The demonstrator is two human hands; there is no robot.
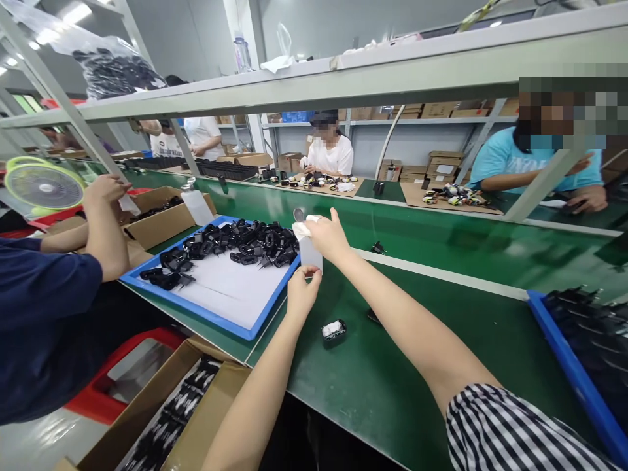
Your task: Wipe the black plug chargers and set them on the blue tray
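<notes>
White crumpled cloth (pixel 302 229) pressed at the top of a translucent white plastic bottle (pixel 311 254)

The bottle stands near the middle of the frame, beside the right edge of the blue-rimmed white tray (pixel 275 301). The right hand (pixel 328 237) pinches the cloth at the bottle's top, by a round, silvery lid (pixel 299 214). The left hand (pixel 302 293) is half curled at the bottle's base, thumb and fingers bent towards each other; I cannot tell whether it grips the bottle.

The step in hand appears to be working the cloth against the bottle's mouth. To do it well, brace the base, press straight down along the bottle's length, and keep fingertips and cloth clear of the lid's hinge side. A sideways push could tip it.

The bottle's long axis is close to upright, its top leaning slightly towards the upper left. Below the centre, on the green surface (pixel 360 386), a small black plastic housing with a white filling (pixel 334 331) lies with its open side up, its long axis running roughly left to right.
</notes>
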